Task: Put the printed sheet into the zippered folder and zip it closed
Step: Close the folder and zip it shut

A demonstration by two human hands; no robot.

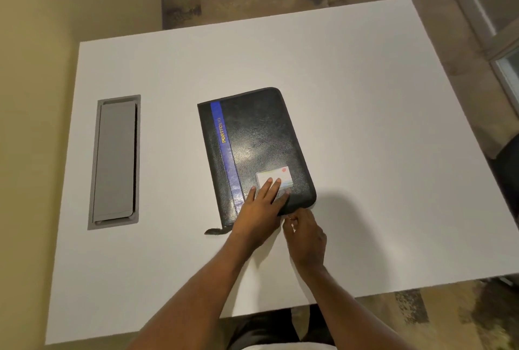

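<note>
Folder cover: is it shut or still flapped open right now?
Shut: the folder lies flat, cover down, left hand pressing it. Zipper's extent: cannot tell.

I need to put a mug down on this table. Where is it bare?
Bare: the wide stretch right of the folder, the far strip behind it, and the gap between it and the grey hatch. Crowded: the folder's near edge, where the left hand and right hand work.

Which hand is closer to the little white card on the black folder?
Left. The left hand lies flat on the black folder with its fingertips touching the little white card. The right hand is off the card, at the folder's near edge.
</note>
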